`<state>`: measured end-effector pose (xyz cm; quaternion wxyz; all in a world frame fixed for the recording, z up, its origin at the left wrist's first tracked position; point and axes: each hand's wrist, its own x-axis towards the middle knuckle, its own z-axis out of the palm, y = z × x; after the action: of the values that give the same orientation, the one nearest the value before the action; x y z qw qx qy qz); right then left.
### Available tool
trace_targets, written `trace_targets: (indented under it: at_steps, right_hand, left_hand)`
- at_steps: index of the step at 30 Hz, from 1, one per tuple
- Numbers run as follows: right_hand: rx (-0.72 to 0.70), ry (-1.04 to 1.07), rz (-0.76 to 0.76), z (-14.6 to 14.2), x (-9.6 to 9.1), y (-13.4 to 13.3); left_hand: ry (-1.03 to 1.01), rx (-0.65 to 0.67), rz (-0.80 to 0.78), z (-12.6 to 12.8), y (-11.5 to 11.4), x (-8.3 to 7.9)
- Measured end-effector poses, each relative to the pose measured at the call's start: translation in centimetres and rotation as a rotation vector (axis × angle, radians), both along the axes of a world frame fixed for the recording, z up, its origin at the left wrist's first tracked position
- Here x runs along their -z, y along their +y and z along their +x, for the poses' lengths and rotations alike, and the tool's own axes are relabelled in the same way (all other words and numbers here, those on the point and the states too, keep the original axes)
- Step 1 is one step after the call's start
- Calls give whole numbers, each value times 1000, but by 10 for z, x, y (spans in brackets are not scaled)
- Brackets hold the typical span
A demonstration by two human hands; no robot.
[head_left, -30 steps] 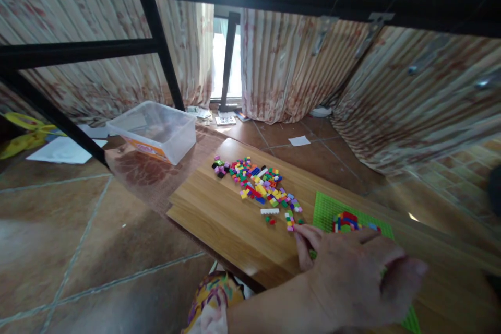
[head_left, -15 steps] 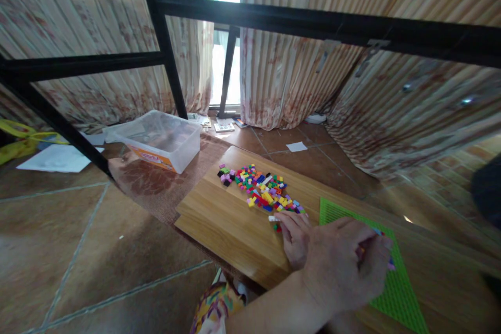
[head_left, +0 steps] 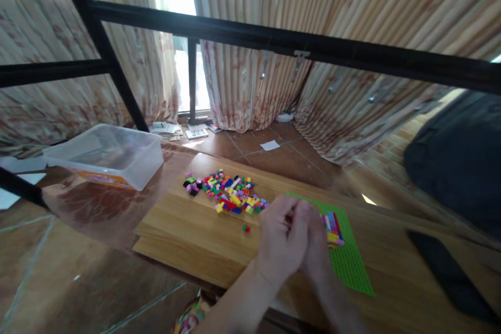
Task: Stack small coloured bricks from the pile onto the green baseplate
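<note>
My left hand [head_left: 279, 232] is closed, its thumb and fingers curled together; a small dark reddish patch shows between them, too blurred to name. Right behind it and touching it is my right hand [head_left: 316, 242], its fingers mostly hidden and seemingly closed. Whatever the two hands hold is out of sight. Beneath and beyond them lies a green baseplate [head_left: 352, 266], bearing a block of coloured toy bricks [head_left: 333, 228] partly covered by my right hand. Left of the hands, a pile of loose toy bricks [head_left: 235, 190] spreads over the wooden table [head_left: 188, 229].
A red and green pair of small bricks [head_left: 246, 228] lies apart from the pile. A clear plastic box [head_left: 144, 164] stands left of the table. A dark flat phone-like object [head_left: 450, 271] lies at the right. A black metal rail [head_left: 235, 34] crosses above.
The view has turned right. My right hand, which held out a white brick near the pile, has come back beside my left hand. The white brick is now hidden; the bricks on the baseplate show more.
</note>
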<state>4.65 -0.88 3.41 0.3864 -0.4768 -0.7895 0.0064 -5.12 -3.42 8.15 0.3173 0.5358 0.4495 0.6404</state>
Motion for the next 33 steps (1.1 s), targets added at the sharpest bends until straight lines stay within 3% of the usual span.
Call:
trace_targets:
  at_steps: [4, 6, 9, 12, 17, 25, 33]
  right_hand:
    - [264, 263, -48, 65, -33, 22]
    - [339, 373, -81, 94, -34, 29]
    - [398, 502, -176, 119, -16, 33]
    - [352, 534, -246, 121, 1, 33]
    - [208, 390, -232, 112, 5, 33]
    - [109, 201, -224, 104, 14, 30]
    - [86, 253, -201, 96, 12, 35]
  left_hand:
    - [-202, 38, -243, 3, 20, 11]
    - [-283, 93, -371, 9, 29, 18]
    - [-303, 149, -489, 19, 37, 29]
    - [-223, 159, -463, 28, 42, 42]
    - [-147, 189, -464, 40, 47, 56]
    - [-141, 235, -497, 47, 50, 54]
    - [-162, 249, -497, 47, 50, 56]
